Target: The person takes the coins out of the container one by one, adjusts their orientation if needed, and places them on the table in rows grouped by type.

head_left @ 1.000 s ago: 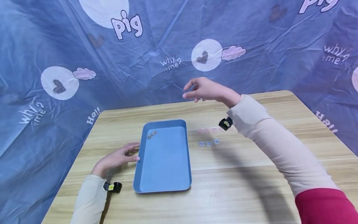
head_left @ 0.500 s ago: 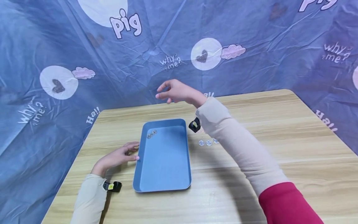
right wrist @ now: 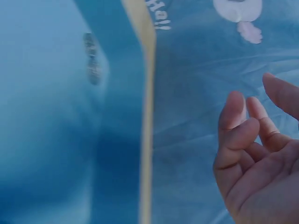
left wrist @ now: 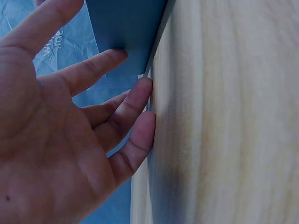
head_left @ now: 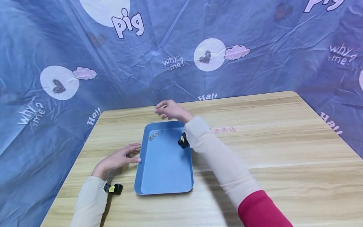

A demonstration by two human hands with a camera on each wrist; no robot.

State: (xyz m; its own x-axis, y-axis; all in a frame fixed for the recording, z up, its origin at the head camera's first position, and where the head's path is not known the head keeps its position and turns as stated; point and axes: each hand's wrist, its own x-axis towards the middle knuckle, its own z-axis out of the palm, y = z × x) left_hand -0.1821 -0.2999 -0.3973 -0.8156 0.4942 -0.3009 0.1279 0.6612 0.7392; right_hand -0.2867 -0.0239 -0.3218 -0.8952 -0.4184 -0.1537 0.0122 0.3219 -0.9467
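Observation:
A blue rectangular tray (head_left: 167,170) lies on the table. Two small grey patterned discs (head_left: 153,136) rest near its far left corner; they show blurred in the right wrist view. My left hand (head_left: 117,160) is at the tray's left side with fingers spread. In the left wrist view, one fingertip (left wrist: 119,55) touches the tray's outer wall (left wrist: 131,28). Over the tray's far edge hovers my right hand (head_left: 171,111), its fingers loosely bent. In the right wrist view, the thumb and fingers stand apart and nothing shows between them.
Pink discs (head_left: 224,130) lie in a row on the wooden table (head_left: 283,151), right of the tray. The right sleeve (head_left: 221,160) crosses the tray's right edge. A blue printed cloth (head_left: 158,47) hangs behind the table.
My right hand has swept left from beyond the discs, then lowered over the tray's far edge. The right arm now covers the bluish-white discs seen earlier. My left hand stays in place.

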